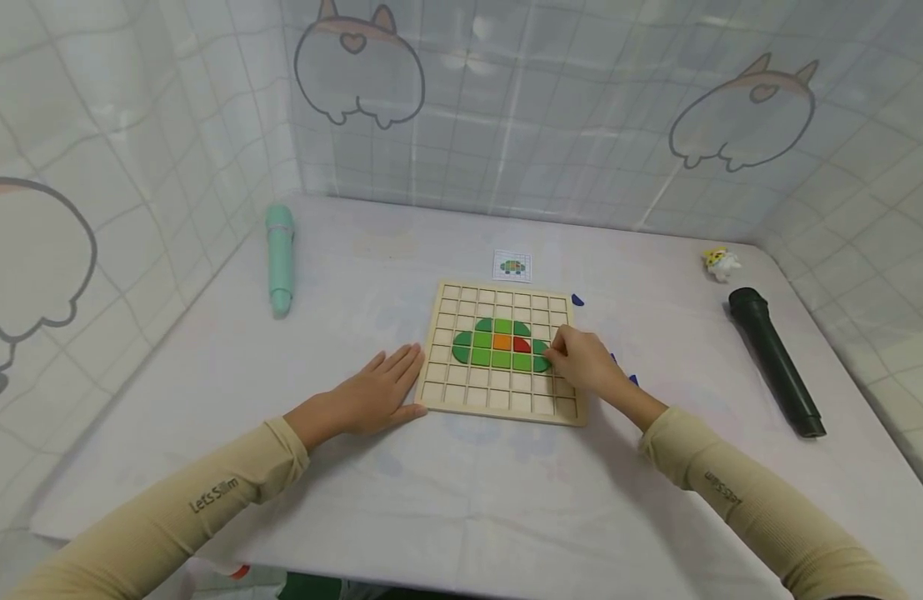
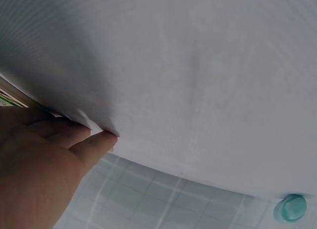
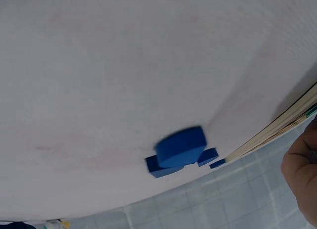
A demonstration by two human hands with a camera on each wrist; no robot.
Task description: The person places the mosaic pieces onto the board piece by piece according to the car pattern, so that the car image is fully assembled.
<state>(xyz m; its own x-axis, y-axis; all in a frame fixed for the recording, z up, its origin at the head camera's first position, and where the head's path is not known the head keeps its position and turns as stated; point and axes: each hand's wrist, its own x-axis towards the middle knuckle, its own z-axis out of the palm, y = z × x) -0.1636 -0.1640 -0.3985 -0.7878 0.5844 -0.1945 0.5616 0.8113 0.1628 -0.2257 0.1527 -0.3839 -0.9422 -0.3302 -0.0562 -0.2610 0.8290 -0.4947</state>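
the white table (image 1: 461, 475) was seen walled in by checked panels printed with cartoon animals. at its middle lay the wooden grid board (image 1: 502, 400), on which a turtle shape had been laid out in green pieces (image 1: 491, 358), with one orange piece (image 1: 502, 341) and one red piece (image 1: 521, 342) at its centre. the left hand (image 1: 375, 396) was laid flat on the table, fingers straight and nothing grasped, its fingertips touching the board's left edge. the right hand (image 1: 581, 358) was rested on the board's right part, fingers bent down onto the green piece at the turtle's right end; whether that piece was pinched or only touched could not be told. a black cylinder (image 1: 775, 360) was seen at the right, a mint cylinder (image 1: 279, 258) at the left. blue pieces (image 3: 179, 151) lay just beside the board's right edge. a small pattern card (image 1: 512, 266) lay behind the board, a small toy figure (image 1: 720, 262) at the far right.
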